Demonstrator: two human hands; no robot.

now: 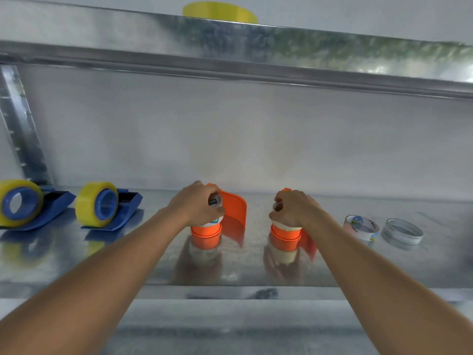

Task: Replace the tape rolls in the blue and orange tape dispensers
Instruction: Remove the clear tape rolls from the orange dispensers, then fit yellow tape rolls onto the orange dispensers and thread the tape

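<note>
Gripping one tape roll in each fist, the person has the left hand (198,204) curled round the pale roll (213,221) on the left orange dispenser (231,216) and the right hand (294,208) curled round the cream roll (285,226) on the right orange dispenser (305,242), both standing on end on the metal shelf (256,267). Working both at once looks risky: neither dispenser has a free hand steadying it, so a hard tug or push could tip one over or slide it along the slick shelf, and a roll seated crooked on its orange hub might jam. Two blue dispensers (33,211) (112,208) sit well off to the left, each already holding a full yellow roll. Two thin, nearly spent rolls (361,226) (403,230) lie flat to the right, just beside each other. Another yellow roll (220,12) rests on the upper shelf.
</note>
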